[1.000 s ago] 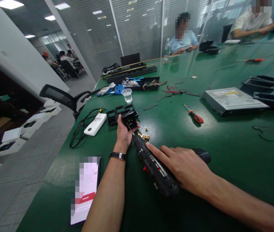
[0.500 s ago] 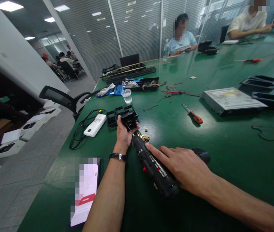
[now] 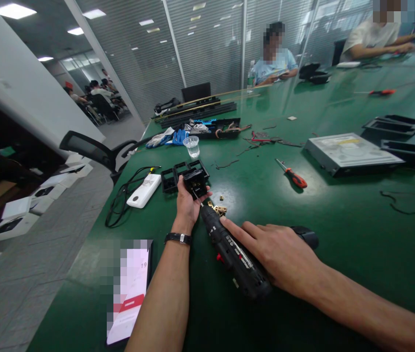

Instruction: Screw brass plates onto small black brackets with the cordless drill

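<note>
The right grip (image 3: 279, 248) curls round the black drill (image 3: 233, 254), whose long body points up and left at the black box (image 3: 194, 183), pinched in the left grip (image 3: 188, 204), near the frame's middle.

On table (image 3: 339, 254): pwr bank (image 3: 144, 191) L of tray (image 3: 169, 190), cup (image 3: 193, 148) behind tray, screwdriver (image 3: 296, 178) btwn tray & disc drive (image 3: 354, 151). Drill (image 3: 233, 250) R of phone (image 3: 130, 305).
</note>
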Available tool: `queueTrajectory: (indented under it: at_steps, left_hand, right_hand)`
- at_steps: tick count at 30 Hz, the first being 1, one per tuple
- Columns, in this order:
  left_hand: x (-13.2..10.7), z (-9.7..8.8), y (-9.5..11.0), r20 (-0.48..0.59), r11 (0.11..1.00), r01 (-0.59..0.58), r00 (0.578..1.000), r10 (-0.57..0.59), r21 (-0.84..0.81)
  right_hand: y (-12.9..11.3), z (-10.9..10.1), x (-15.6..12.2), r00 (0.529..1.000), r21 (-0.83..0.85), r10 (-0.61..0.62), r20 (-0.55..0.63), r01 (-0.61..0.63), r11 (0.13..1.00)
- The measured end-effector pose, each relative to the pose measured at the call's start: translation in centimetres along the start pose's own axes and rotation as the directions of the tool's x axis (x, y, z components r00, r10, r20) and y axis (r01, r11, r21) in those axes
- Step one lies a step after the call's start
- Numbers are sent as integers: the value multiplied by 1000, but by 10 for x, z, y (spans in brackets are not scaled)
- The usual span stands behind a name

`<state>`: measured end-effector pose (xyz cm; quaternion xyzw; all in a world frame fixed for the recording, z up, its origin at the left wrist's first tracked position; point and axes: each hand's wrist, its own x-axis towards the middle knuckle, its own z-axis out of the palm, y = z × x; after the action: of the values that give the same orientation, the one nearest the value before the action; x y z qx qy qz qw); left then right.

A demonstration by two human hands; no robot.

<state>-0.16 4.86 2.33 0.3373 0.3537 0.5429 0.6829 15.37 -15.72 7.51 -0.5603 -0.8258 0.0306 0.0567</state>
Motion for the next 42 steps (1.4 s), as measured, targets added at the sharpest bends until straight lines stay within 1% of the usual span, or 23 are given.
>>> queueTrajectory:
  at_steps: [9,21,27,42]
  left_hand:
    - [0,-1,-1,14,1000,-8,1000,8,9]
    - [-1,1,0,-5,1000,4,1000,-4,-7]
    - [-1,1,0,-24,1000,11,1000,-11,-9]
    - [0,1,0,-42,1000,-1,999,0,-11]
  right_hand:
    - [1,2,0,1000,-9,0,-18,0,1000]
    - [2,5,0,1000,-7,-7,-24,7,1000]
    - [2,3,-1,1000,-12,-1,-15,1,1000]
    - [3,5,-1,1000,0,-2,-26,2,1000]
